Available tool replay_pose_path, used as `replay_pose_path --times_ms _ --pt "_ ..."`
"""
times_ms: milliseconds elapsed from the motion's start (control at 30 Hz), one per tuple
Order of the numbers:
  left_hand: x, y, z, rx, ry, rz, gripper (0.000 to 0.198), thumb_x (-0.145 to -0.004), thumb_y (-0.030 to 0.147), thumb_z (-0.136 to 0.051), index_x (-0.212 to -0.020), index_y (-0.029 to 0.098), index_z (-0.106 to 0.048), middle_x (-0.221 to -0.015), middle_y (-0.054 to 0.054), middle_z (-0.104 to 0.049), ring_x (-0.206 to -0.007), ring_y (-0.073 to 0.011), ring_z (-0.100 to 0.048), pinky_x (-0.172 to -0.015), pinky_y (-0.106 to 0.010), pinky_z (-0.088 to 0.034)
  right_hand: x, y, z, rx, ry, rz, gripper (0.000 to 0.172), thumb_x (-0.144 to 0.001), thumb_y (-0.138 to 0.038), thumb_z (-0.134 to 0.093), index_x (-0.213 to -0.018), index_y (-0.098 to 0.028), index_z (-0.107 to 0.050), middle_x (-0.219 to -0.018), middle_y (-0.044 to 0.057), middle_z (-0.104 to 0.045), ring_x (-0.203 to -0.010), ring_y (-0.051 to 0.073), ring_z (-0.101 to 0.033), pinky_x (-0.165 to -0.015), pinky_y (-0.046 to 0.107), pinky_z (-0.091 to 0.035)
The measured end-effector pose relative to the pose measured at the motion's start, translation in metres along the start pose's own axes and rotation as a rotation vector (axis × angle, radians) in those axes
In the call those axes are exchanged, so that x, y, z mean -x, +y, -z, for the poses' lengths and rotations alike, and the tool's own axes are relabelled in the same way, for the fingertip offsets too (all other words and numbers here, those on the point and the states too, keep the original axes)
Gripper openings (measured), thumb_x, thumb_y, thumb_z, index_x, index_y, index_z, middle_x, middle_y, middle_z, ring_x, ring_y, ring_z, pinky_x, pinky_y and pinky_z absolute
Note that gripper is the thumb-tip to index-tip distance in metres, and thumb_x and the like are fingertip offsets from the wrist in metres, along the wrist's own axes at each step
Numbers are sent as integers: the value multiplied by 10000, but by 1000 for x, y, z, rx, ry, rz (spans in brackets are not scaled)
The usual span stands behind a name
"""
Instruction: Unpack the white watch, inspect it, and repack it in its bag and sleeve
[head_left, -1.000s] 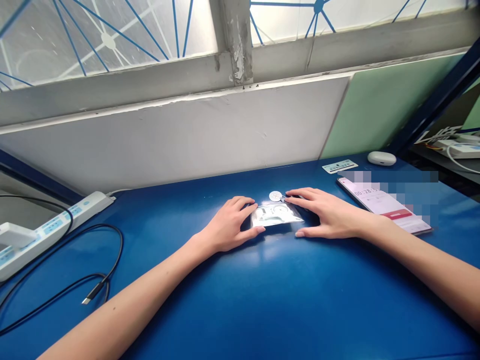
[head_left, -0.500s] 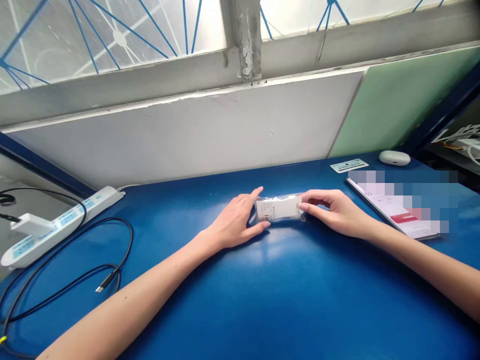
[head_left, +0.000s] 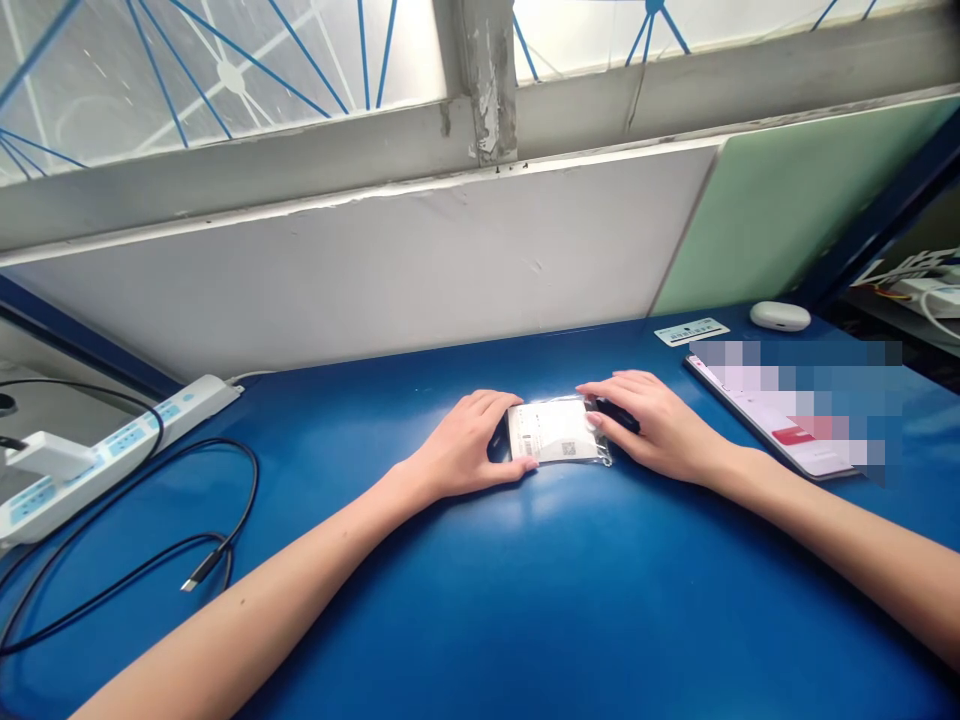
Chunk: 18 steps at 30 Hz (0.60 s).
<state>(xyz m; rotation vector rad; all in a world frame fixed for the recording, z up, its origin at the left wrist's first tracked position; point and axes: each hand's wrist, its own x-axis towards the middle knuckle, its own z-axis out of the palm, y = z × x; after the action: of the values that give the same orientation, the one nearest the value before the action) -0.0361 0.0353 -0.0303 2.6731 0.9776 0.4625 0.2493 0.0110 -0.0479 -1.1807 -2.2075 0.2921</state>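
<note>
A small clear plastic packet [head_left: 556, 430] with a white printed label lies on the blue table [head_left: 570, 600], between my two hands. The label shows small text and a square code near its lower right. My left hand [head_left: 480, 440] grips the packet's left end, thumb at the lower edge and fingers at the upper edge. At the other end, my right hand [head_left: 645, 420] has its thumb on the packet's right side and its fingertips at the upper right edge.
On the left are a white power strip [head_left: 127, 440] with a plugged-in charger [head_left: 54, 455] and a looped black cable [head_left: 255, 480]. To the right lie a partly blurred phone [head_left: 780, 420], a small card [head_left: 691, 332] and a white earbud case [head_left: 780, 317]. A wall panel [head_left: 375, 270] stands behind.
The packet's label now faces up more, showing a square code. My left fingers have closed in onto its left end. My right fingers have spread along the upper edge.
</note>
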Motion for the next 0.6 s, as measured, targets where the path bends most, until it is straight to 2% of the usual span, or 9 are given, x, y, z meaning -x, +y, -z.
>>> replay_pose_path --times_ms 67,133,233,367,600 --pt "-1 0 0 1 3 -3 625 -811 495 -730 -1289 146 -527 -1307 -161 -619 -1228 -333 -557 -1048 -477 -461 1 2 2 133 -20 102 363 -965 -370 -529 -1246 -169 -638 -1242 162 -690 -1155 328 -622 -1043 555 -449" --pt "-1 0 0 -1 7 -8 626 -814 499 -726 -1293 147 -531 -1313 -161 -617 -1232 -333 -551 -1051 -477 -457 1 4 4 176 -77 131 449 -953 -426 -549 -1304 -152 -606 -1332 188 -633 -1239 346 -573 -1052 546 -454" --pt "0 0 -1 -8 8 -16 619 -831 526 -705 -1294 148 -544 -1326 -161 -610 -1242 -332 -544 -1060 -479 -448 3 7 6 196 -165 103 592 -940 -513 -548 -1395 -135 -544 -1462 211 -531 -1346 367 -491 -1083 552 -440" --pt "0 -1 -1 -7 2 -23 625 -850 561 -681 -1294 138 -556 -1338 -174 -599 -1252 -334 -533 -1064 -482 -443 4 9 7 199 -274 73 735 -927 -583 -534 -1477 -99 -463 -1528 233 -462 -1410 382 -426 -1117 570 -410" --pt "0 -4 0 0 -12 -62 706 -808 618 -706 -1316 152 -556 -1340 -183 -589 -1253 -352 -527 -1057 -508 -444 4 8 11 207 -342 47 806 -902 -633 -538 -1507 -111 -438 -1571 216 -406 -1450 393 -367 -1148 575 -371"
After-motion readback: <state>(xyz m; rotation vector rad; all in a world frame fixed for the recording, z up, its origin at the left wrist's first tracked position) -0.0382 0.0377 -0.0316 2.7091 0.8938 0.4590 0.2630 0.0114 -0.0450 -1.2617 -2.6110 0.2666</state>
